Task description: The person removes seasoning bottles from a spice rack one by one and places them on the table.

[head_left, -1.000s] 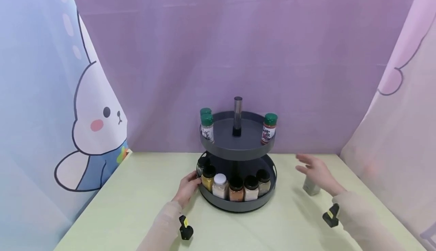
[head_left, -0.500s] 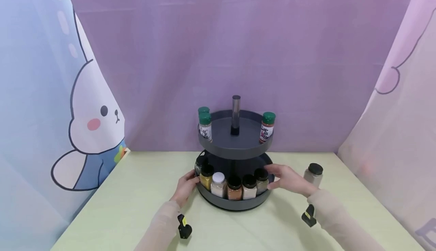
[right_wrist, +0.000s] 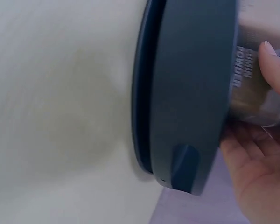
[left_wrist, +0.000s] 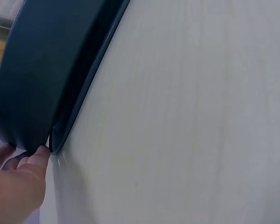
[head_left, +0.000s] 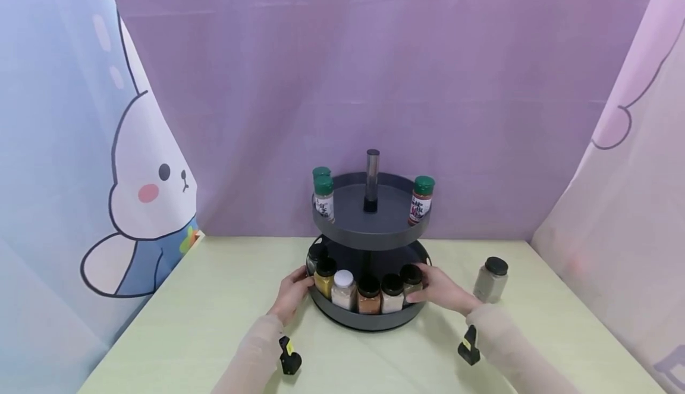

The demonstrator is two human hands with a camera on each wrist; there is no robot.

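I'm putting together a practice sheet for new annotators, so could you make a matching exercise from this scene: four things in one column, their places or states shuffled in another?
Things
1. Left hand
2. Right hand
3. Red-filled, green-capped bottle
4. Lone black-capped jar

Places or states
A. On the upper tray
B. Holding the cumin powder jar
C. Standing on the table
D. Gripping the lower tray

Pairs: 1-D, 2-B, 3-A, 4-C
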